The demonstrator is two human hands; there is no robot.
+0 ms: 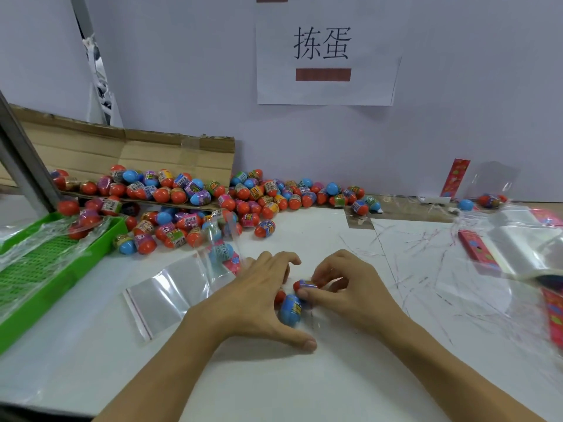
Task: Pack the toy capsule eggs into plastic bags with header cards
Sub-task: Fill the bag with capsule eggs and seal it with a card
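A big heap of red and blue capsule eggs (pixel 195 205) lies along the back of the white table. In the middle, my right hand (pixel 344 284) pinches a red-and-blue egg (pixel 304 286) between thumb and fingers. Just below it a blue egg (pixel 291 309) lies on the table, next to my left hand (pixel 259 303), whose fingers arch over the eggs with the thumb spread on the table. To the left, an empty clear plastic bag (pixel 164 293) lies flat. Behind my left hand a clear bag (pixel 224 254) holds a blue and a pink egg.
A green plastic tray (pixel 45 269) covered by clear film stands at the left. A torn cardboard box (pixel 122 150) lies behind the heap. At the right lie a stack of clear bags (pixel 524 245) and red header cards (pixel 475 249). Another red card (pixel 455 176) leans on the wall.
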